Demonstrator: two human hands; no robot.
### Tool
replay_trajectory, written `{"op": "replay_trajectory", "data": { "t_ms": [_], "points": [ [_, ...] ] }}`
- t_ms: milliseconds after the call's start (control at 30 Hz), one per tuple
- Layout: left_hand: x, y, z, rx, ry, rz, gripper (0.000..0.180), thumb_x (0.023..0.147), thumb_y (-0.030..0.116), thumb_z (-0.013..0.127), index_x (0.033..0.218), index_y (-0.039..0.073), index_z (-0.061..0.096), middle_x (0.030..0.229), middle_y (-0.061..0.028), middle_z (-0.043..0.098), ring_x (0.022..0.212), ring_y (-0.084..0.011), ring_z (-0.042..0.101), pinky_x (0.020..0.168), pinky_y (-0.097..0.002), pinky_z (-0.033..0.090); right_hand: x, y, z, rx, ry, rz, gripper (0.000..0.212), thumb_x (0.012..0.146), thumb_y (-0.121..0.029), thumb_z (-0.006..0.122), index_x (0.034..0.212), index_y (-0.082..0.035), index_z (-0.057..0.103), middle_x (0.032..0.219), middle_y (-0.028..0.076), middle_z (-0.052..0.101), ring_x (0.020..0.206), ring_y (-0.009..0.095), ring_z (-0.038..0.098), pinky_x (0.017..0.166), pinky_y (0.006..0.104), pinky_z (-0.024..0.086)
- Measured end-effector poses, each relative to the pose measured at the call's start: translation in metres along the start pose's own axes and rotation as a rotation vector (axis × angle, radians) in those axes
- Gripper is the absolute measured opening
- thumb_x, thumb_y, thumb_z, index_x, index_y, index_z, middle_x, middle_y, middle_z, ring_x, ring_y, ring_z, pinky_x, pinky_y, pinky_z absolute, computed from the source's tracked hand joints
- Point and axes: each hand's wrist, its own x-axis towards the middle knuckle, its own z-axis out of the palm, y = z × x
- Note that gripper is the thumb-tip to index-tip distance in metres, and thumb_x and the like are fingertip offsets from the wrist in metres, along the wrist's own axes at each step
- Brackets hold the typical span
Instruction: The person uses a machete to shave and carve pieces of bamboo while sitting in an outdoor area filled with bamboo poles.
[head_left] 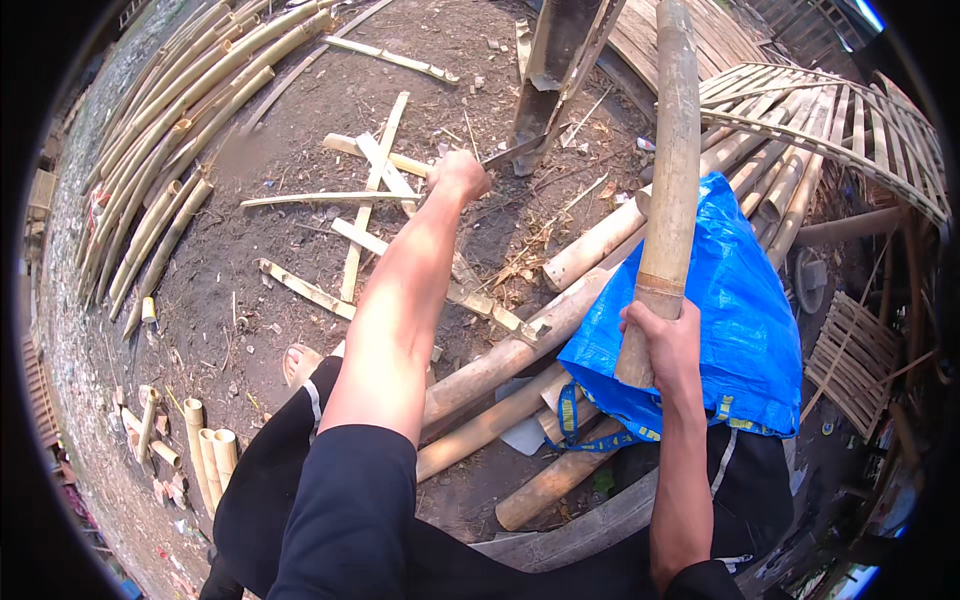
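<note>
My left hand (460, 178) is closed round the handle of a large knife, stretched forward over the ground. The knife's dark blade (515, 152) points right and overlaps the lower end of a dark, trough-shaped upright piece (555, 85); whether they touch I cannot tell. My right hand (668, 340) grips a thick bamboo pole (673, 150) near its lower end, the fingers partly hidden behind it. The pole stands nearly upright, reaching past the top of the view. A blue woven plastic sheet or bag (740, 300) is draped over my right leg behind the pole.
Split bamboo strips (378, 190) lie crossed on the dirt ahead. Long bamboo poles (190, 110) are stacked at far left. Thick bamboo logs (520, 360) lie between my legs, and short bamboo pieces (208, 450) stand at left. A slatted bamboo frame (830, 110) is at far right.
</note>
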Motion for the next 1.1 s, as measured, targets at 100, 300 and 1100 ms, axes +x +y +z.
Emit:
{"op": "replay_trajectory", "data": {
  "t_ms": [100, 300, 1100],
  "points": [
    [0.013, -0.013, 0.023, -0.077, -0.031, -0.053, 0.033, 0.081, 0.021, 0.062, 0.100, -0.004, 0.073, 0.109, -0.0244, 0.071, 0.104, -0.0387, 0.070, 0.091, -0.0451, 0.054, 0.038, -0.027, 0.001, -0.039, 0.075, -0.078, 0.017, 0.076, -0.010, 0.071, 0.088, 0.000, 0.065, 0.074, 0.007, 0.067, 0.065, 0.014, 0.063, 0.062, 0.0294, 0.051],
    [0.023, -0.026, 0.026, -0.133, -0.062, -0.101, 0.034, 0.078, 0.016, 0.060, 0.103, -0.004, 0.073, 0.110, -0.0262, 0.071, 0.109, -0.0394, 0.068, 0.093, -0.0466, 0.053, 0.124, 0.036, 0.051, -0.125, 0.360, -0.408, 0.025, 0.075, -0.016, 0.076, 0.091, 0.002, 0.068, 0.082, 0.009, 0.070, 0.072, 0.018, 0.068, 0.065, 0.0320, 0.054],
    [0.055, -0.020, 0.072, -0.215, -0.032, -0.214, 0.034, 0.082, 0.021, 0.063, 0.106, -0.002, 0.073, 0.115, -0.0211, 0.071, 0.111, -0.0367, 0.068, 0.094, -0.0470, 0.052, 0.181, 0.063, 0.099, -0.170, 0.161, 0.046, 0.032, 0.071, -0.019, 0.077, 0.088, 0.006, 0.068, 0.079, 0.010, 0.069, 0.068, 0.019, 0.066, 0.063, 0.0338, 0.053]
  ]
}}
